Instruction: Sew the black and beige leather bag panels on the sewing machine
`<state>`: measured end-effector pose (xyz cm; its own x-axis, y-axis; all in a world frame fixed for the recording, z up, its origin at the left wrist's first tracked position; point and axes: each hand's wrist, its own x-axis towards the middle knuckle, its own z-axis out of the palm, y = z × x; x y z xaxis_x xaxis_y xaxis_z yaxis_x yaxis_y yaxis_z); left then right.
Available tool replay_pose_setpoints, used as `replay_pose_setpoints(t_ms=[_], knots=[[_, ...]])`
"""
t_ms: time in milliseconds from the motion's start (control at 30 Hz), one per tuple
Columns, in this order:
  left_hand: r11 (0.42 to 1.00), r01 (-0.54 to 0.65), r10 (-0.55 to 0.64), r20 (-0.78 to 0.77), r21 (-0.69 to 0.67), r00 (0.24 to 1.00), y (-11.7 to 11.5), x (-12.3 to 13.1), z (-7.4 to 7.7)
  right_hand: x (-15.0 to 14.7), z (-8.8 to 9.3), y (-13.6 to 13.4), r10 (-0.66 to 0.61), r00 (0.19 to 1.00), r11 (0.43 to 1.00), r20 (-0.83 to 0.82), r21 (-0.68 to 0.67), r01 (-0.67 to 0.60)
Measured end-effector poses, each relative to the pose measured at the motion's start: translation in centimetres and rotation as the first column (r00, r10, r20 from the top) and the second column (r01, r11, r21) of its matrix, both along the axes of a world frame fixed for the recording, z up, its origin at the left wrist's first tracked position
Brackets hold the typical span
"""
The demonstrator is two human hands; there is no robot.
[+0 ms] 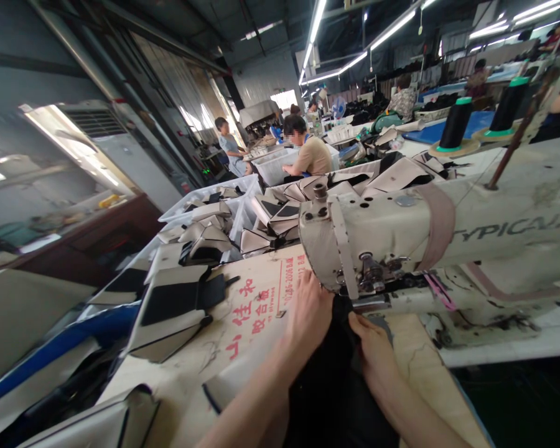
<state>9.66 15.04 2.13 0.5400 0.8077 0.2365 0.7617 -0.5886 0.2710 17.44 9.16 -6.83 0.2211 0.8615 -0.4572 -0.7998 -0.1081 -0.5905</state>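
Black cloth [338,379] runs right up to the presser foot [371,277], left hand [310,314] and right hand [373,354] both on it!
Its long axis points away from the person, toward the sewing machine head [340,249]; the right hand sits nearer the foot, fingers [357,326] curled on the cloth, grip hard to tell.

Blk fabric [340,373]; cream & blk panels [170,305]; red characters [247,317] on board [182,392].

The left hand [308,311] and right hand [373,354] reach forward just apart, both bare, fingers curled downward.
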Motion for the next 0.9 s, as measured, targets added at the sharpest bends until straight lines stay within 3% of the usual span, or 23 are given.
replay_pose_setpoints(t_ms=[100, 200, 367, 500, 600, 733, 900], knots=[[0.989, -0.148, 0.145, -0.175, -0.007, 0.974, -5.5, -0.5, -1.8, 0.1, -0.1, -0.1, -0.013, 0.999, 1.0, 0.033, -0.008, 0.013], [0.933, -0.359, 0.356, -0.205, 0.024, 0.912, -7.4, 0.3, -3.6, 0.3, -0.3, -0.2, -0.03, 0.997, 0.999, 0.064, -0.024, 0.032], [0.876, -0.482, 0.471, -0.245, 0.016, 0.848, -4.4, 2.7, -3.8, 0.2, -0.1, -0.3, -0.025, 0.996, 0.999, 0.084, -0.028, 0.028], [0.862, -0.507, 0.497, -0.196, 0.003, 0.845, -3.2, 2.6, -3.9, 0.3, 0.4, -0.2, 0.001, 0.999, 1.0, 0.044, 0.021, -0.002], [0.839, -0.514, 0.508, -0.083, -0.177, 0.858, -2.7, 1.5, -4.5, 0.3, 0.4, -0.1, 0.015, 1.0, 1.0, 0.0, 0.025, -0.015], [0.799, -0.387, 0.507, 0.17, -0.461, 0.845, -1.6, 0.4, -5.3, 0.3, 0.3, 0.3, 0.013, 0.999, 1.0, -0.048, -0.014, -0.014], [0.79, -0.346, 0.51, 0.23, -0.506, 0.829, -0.8, 0.1, -4.9, 0.2, 0.6, 0.4, -0.008, 0.998, 1.0, -0.059, -0.024, 0.006]])
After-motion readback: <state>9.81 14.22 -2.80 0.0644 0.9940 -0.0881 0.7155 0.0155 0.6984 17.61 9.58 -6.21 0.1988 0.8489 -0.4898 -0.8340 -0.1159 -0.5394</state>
